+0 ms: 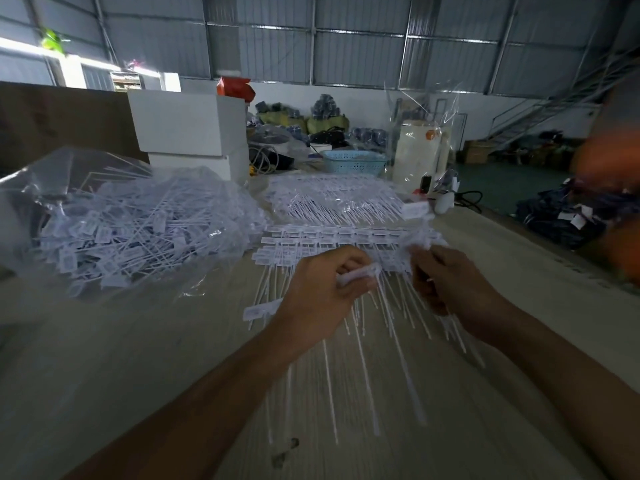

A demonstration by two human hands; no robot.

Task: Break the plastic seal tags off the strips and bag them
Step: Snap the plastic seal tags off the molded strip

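My left hand (322, 292) grips a bunch of white seal tags (358, 274) by their flat heads, long thin tails hanging toward me. My right hand (446, 282) grips the strip of joined seal tags (420, 245) just to the right, its tails spreading down over the table. The two hands are close together above a stack of unbroken tag strips (332, 240) lying flat. A clear plastic bag (104, 223) heaped with loose tags sits at the left. One loose tag (259, 311) lies on the table by my left wrist.
More strips wrapped in clear film (332, 199) lie behind the stack. White boxes (187, 126), a blue basket (353, 162) and a white drum (417, 152) stand at the back of the wooden table (138, 358). A blurred orange shape (609, 161) is at the right edge.
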